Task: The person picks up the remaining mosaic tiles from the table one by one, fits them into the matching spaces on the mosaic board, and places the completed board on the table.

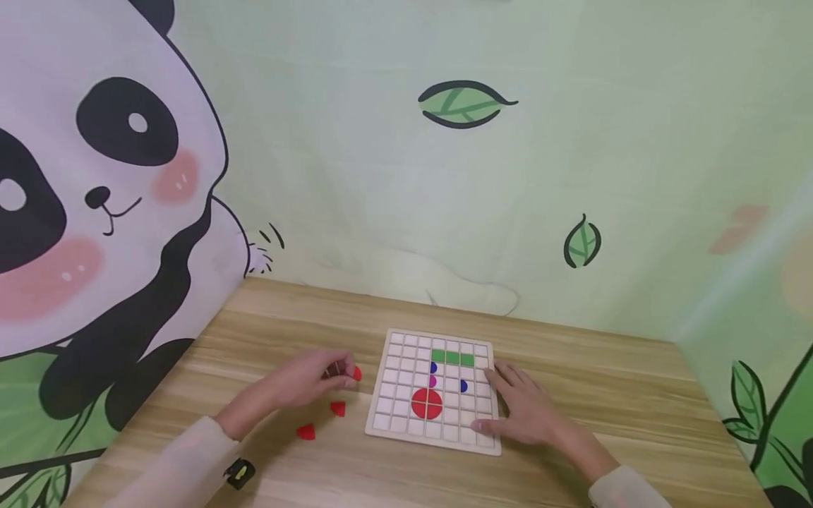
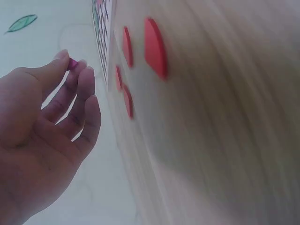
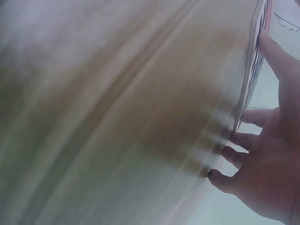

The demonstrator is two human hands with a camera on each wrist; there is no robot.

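Between thumb and fingertips, my left hand point(image 1: 320, 377) pinches a small magenta piece point(image 2: 72, 63), held above the table left of the board. A white grid board point(image 1: 396, 441) lies flat on the table. On it are a row of green squares point(image 1: 453, 358), blue half-round pieces point(image 1: 464, 386), a magenta half-round piece point(image 1: 432, 381) and a red circle point(image 1: 427, 403) of quarter pieces. My right hand point(image 1: 524, 406) rests at the board's right edge, fingers spread, with thumb and a fingertip on its border. Loose red pieces point(image 2: 154, 48) lie near the left hand.
The wooden table point(image 1: 571, 367) meets a printed backdrop point(image 1: 356, 141) with a panda and leaves behind it. Two of the loose red quarter pieces point(image 1: 306, 432) lie in front of the left hand. A small black object point(image 1: 239, 473) shows beside the left sleeve.
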